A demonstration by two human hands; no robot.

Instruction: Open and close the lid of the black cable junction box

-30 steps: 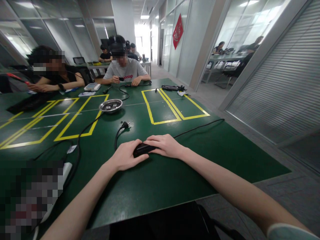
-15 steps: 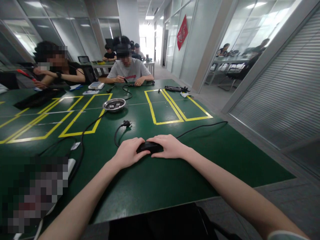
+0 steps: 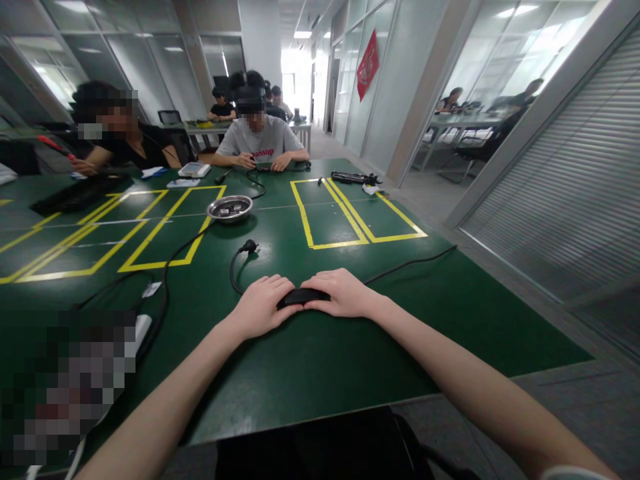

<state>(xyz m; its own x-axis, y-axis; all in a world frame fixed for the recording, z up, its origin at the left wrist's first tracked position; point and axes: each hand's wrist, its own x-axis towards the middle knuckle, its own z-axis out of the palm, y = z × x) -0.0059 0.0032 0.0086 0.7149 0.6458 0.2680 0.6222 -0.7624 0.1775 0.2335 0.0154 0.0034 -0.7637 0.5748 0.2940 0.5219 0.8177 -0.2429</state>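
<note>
Two hands grip a black adapter-like block above the near part of a green table.
In the head view, the left hand (image 3: 263, 307) and right hand (image 3: 343, 293) each grasp an end of the block (image 3: 303, 297), thumbs along its near side. A plug (image 3: 249, 247) lies beyond the left hand; a cable (image 3: 410, 261) runs off right. The handling looks underway, with the block not yet released; covered ends hide whether any joining is complete. Metal parts (image 3: 226, 211) sit in a bowl (image 3: 231, 219), well apart.

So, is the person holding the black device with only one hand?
No, the left hand and the right hand both grip the black device, one at each end.
</note>
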